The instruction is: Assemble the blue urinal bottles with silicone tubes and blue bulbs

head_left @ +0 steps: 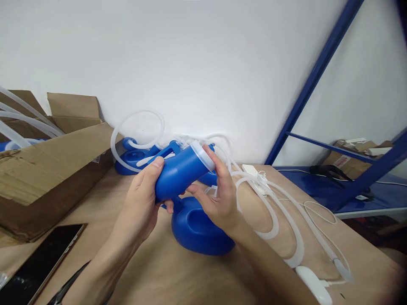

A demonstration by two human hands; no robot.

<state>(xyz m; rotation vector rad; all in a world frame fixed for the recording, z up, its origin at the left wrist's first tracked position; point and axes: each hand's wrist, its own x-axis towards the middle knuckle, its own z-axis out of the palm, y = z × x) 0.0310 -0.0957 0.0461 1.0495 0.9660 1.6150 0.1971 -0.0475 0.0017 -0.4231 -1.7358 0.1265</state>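
Observation:
Both hands hold a blue plastic cup with a white translucent rim, tilted so that the rim points up and to the right. My left hand wraps round its rounded lower end, thumb on top. My right hand grips the rim end, fingers over the white rim and thumb at the underside. Just below and behind the cup, a blue plastic bottle lies on the table, partly hidden by my right hand. Whether the cup is joined to this bottle I cannot tell.
More blue bottles and a looped white hose lie by the wall. An open cardboard box with hoses stands left, a phone before it. White hoses and a power strip lie right, near a blue shelf frame.

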